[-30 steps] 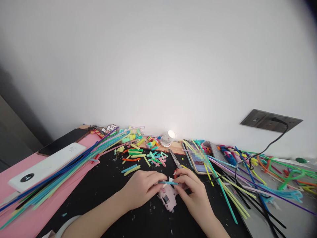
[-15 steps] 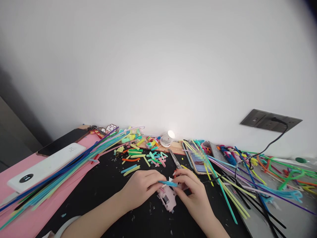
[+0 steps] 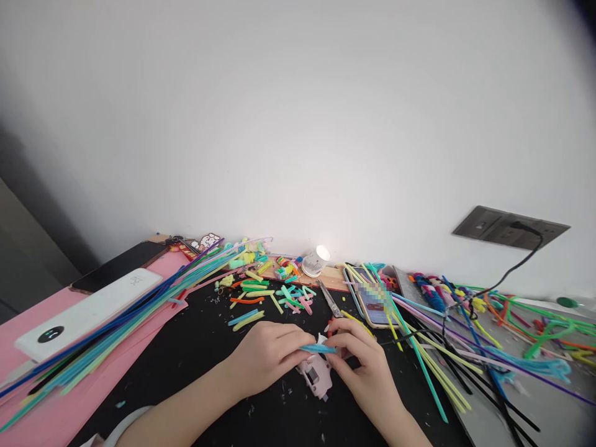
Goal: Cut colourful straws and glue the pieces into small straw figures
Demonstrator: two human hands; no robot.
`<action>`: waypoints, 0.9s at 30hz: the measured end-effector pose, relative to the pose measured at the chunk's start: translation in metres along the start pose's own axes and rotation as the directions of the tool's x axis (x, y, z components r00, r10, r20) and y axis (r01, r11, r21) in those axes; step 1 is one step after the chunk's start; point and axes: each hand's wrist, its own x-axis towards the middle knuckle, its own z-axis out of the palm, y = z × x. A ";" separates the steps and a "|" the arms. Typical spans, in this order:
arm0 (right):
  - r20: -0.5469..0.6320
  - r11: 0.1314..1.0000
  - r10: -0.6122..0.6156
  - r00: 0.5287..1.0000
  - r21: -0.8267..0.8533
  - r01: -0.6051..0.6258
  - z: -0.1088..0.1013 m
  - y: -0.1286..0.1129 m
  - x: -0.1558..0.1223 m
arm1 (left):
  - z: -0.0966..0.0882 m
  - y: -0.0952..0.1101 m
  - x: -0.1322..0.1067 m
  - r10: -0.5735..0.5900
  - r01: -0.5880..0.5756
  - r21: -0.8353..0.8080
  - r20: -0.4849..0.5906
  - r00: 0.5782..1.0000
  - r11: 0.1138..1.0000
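A short light-blue pipe cleaner piece (image 3: 318, 349) spans the gap between my two hands. My left hand (image 3: 270, 352) pinches its left end between thumb and fingers. At the other end, my right hand (image 3: 359, 352) is closed on it with thumb and fingertips. Just below lies a small pale-pink device (image 3: 317, 377) with a dark square window, partly covered by my hands; its kind is not clear. A pair of scissors (image 3: 331, 300) rests beyond my right hand, blades pointing away, the orange handles partly hidden by the fingers.
Cut pipe cleaner pieces (image 3: 255, 292) lie scattered ahead on the black mat (image 3: 195, 354). A paper cup (image 3: 316, 261) stands by the wall. Long pipe cleaners cross a phone (image 3: 372, 307) at right; others (image 3: 153, 304) lie beside a white power bank (image 3: 88, 307) at left. A black cable (image 3: 505, 273) runs from the wall socket.
My left hand has shifted slightly, and the blue piece sits a little lower and more level between my hands. Both hands keep their hold on it.
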 end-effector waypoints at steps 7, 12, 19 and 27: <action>0.004 1.000 -0.019 1.000 0.005 0.019 0.000 -0.002 0.001 | 0.004 -0.004 -0.003 0.054 -0.051 0.047 -0.062 0.997 0.998; 0.011 0.999 -0.031 0.999 -0.007 0.031 0.000 -0.005 0.001 | 0.002 -0.002 -0.002 0.072 -0.070 0.039 -0.046 0.996 0.997; 0.008 0.994 -0.098 0.995 -0.044 0.099 -0.002 -0.006 0.001 | 0.001 -0.001 0.000 0.121 -0.117 0.058 -0.075 0.990 0.991; 0.014 0.990 -0.125 0.992 -0.056 0.126 -0.001 -0.006 0.002 | 0.000 -0.001 0.001 0.132 -0.130 0.036 -0.047 0.990 0.991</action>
